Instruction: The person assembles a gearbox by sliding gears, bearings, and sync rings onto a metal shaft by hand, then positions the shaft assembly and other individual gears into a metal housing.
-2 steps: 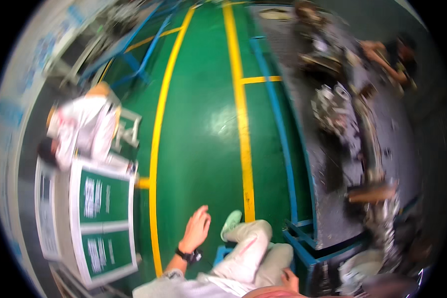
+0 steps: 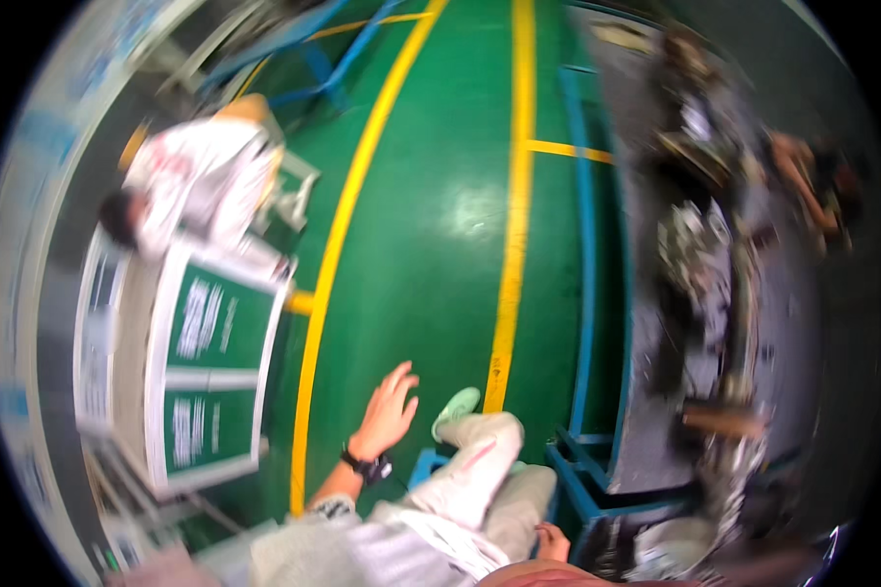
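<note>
We wear a black watch (image 2: 367, 466) behind our bare left hand (image 2: 386, 419), a pale grey top (image 2: 299, 550), off-white trousers (image 2: 465, 487) with a pinkish streak (image 2: 488, 453), and a mint-green shoe (image 2: 456, 405).

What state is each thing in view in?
Left hand: open, nothing visible in it, above the green floor.
Right hand: partly hidden near the lower edge, grip unclear.
Black watch: strapped on left wrist.
Pale trousers: reddish mark on one leg.
Green shoe: worn.
Metal parts: on the dark workbench, blurred.
Person in white: seated, leaning forward.
</note>
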Available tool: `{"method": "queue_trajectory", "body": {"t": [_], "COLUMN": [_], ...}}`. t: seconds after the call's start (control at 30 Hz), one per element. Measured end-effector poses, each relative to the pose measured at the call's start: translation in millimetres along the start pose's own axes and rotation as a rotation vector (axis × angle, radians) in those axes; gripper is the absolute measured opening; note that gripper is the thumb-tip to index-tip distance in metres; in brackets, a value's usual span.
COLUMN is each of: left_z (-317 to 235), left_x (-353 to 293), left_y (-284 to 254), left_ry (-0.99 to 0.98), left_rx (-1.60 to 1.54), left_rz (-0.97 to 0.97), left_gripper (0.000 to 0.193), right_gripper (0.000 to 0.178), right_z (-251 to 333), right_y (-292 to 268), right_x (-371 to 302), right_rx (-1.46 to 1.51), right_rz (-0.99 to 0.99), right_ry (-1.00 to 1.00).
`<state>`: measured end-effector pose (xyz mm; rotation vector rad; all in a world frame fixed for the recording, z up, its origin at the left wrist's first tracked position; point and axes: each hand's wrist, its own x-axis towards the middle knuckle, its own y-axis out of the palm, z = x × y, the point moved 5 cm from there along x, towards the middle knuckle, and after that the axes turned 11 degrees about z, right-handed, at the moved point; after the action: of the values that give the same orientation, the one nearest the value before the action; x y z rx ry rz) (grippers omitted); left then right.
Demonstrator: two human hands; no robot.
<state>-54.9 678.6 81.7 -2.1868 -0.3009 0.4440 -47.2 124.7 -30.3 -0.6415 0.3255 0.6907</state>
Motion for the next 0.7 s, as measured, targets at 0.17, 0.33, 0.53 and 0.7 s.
{"method": "queue_trajectory", "body": {"t": [0.17,0.33,0.53,0.7], "left_z": [23,72,-8,-119], "left_x": [-61,-67,-8,28], "left_y": [-196,-285,-260,-163], "left_ry": [-0.306,-0.334,-0.043,0.379], "left_rx": [-0.105,-0.173,-0.327,-0.517], "left_rz": [-0.329,-0.545,-0.558,-0.417], "left_gripper": [0.053,0.056,0.033,0.015], "right_gripper": [0.025,0.028,0.044,0.031], "right_z": [108,155,216,205], "right_y": [-51,-71,-11,33], "right_x": [17,101,207,243], "right_rx": [0.074,0.127,-0.056,-0.017], "right_rz": [0.341,0.444,0.572,0.565], "right_ry": [0.218,0.332,0.093,-0.125]}}
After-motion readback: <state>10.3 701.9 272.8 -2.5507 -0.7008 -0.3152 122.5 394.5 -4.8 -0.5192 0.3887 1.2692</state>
